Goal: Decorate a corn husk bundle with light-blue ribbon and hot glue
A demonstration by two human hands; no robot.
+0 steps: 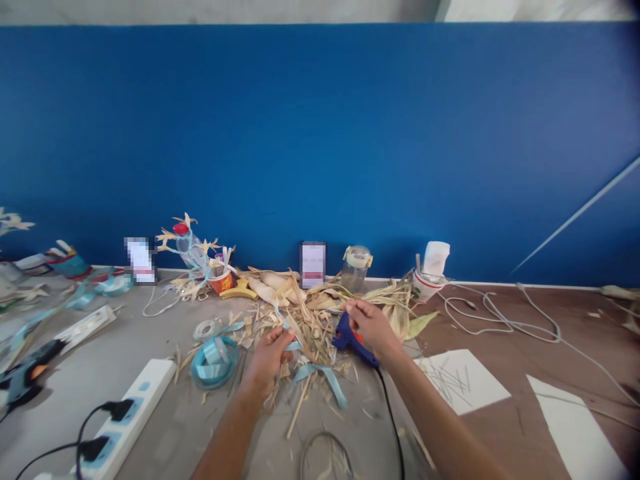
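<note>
My left hand (273,353) is closed in a pinch on a light-blue ribbon (292,346), with a thin wrapped tip showing above the fingers. My right hand (369,325) is curled, thumb and fingertips together, just above a dark-blue glue gun (345,337); whatever those fingertips hold is too small to make out. A black cord runs from the glue gun toward the front edge. Between and behind the hands lies a heap of dried corn husks (305,320). Below them a loose strip of blue ribbon (327,380) rests on the table. A ribbon roll (215,361) lies left of my left hand.
A white power strip (143,400) with black plugs lies at front left, near another glue gun (30,373). Along the blue partition stand a phone (313,265), a jar (356,267), cups and a bottle with husk flowers (187,250). White paper (463,380) holds several thin wires.
</note>
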